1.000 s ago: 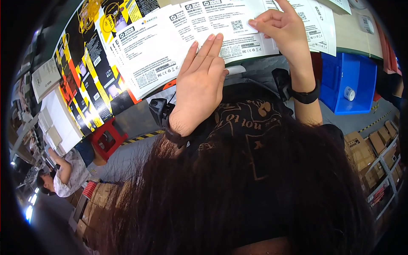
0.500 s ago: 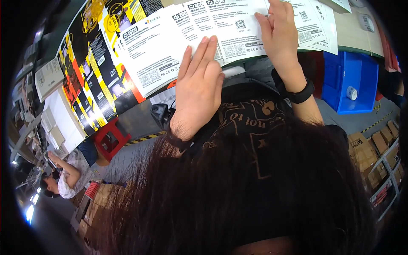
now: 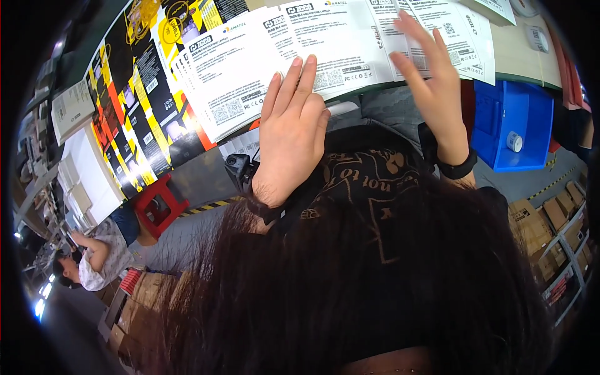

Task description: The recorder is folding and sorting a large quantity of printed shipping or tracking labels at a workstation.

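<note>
Left hand (image 3: 292,137) lies nearly flat at 12 o'clock, fingers together, fingertips resting on overlapping white printed sheets (image 3: 234,69) that fan from 11 to 1. Right hand (image 3: 440,100), at 1 o'clock, is loosely open and seems to grip nothing; blurred as it is, I can't say whether it touches paper. Spreading the sheets looks like the step in hand; handling them next calls for steady left pressure and a light right-hand pinch. On the pale tabletop (image 3: 555,61), a glossy black-and-yellow printed sheet (image 3: 128,112) sits at 10. A blue bin (image 3: 486,128) stands toward 2, a red stool (image 3: 161,209) at 9, a co-worker (image 3: 103,253) at 8.
</note>
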{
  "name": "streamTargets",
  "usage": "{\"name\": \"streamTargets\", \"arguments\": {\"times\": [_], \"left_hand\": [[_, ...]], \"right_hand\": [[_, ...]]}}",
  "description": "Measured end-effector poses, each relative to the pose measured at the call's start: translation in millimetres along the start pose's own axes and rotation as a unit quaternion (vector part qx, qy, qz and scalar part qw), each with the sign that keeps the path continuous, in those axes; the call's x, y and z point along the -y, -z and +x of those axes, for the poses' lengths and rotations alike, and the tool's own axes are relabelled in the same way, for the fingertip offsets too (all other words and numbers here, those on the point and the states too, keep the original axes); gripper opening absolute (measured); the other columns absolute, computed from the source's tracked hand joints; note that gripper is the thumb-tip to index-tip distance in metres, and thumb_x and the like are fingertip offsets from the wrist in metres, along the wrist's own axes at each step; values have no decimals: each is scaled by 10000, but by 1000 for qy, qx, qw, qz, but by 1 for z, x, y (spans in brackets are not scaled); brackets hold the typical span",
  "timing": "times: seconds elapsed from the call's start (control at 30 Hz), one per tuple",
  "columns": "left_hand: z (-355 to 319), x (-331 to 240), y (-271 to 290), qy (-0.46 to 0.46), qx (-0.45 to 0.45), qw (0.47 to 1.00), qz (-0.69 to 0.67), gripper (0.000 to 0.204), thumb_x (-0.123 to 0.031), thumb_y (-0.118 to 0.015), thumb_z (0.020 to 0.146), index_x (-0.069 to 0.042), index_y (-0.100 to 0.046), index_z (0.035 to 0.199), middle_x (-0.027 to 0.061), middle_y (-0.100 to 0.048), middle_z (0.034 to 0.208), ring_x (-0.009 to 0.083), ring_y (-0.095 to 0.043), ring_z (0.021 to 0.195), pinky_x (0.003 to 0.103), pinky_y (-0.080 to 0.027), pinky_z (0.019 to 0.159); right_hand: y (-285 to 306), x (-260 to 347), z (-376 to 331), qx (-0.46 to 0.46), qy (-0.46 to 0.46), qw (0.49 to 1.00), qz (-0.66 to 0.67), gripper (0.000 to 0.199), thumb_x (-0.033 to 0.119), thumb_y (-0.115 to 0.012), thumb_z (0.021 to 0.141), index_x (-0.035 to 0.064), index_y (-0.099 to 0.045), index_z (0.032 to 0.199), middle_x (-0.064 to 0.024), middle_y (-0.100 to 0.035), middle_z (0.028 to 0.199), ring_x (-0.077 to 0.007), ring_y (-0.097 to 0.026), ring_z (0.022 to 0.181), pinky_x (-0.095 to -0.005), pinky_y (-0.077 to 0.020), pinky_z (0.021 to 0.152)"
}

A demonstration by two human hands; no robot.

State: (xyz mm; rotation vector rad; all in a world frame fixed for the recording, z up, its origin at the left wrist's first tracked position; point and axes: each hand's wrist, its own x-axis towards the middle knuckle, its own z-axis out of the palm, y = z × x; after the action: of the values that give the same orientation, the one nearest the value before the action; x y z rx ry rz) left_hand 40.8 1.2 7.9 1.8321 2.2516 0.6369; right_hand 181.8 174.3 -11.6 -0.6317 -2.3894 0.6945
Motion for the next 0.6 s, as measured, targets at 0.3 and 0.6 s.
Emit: {"name": "streamTargets", "arguments": {"times": [0.3, 0.6], "left_hand": [[0, 3, -4, -3, -8, 1000, -22, 88, -84, -583, 762, -18, -526, 776, 167, -431, 1327, 297, -362, 1260, 423, -257, 1042], [-1, 3, -8, 5, -32, 998, -62, 51, -41, -543, 757, -28, -495, 764, 166, -444, 1324, 322, -375, 1256, 430, -255, 1032]], "right_hand": [[-22, 7, 16, -16, -237, 917, 322, 138, 62, -652, 800, -16, -631, 912, -36, -633, 843, -73, -578, 770, -170, -444, 696], [-35, 1, 14, 19, -272, 902, 336, 100, 83, -649, 806, 4, -635, 864, -12, -639, 790, -39, -568, 705, -142, -384, 577]]}}
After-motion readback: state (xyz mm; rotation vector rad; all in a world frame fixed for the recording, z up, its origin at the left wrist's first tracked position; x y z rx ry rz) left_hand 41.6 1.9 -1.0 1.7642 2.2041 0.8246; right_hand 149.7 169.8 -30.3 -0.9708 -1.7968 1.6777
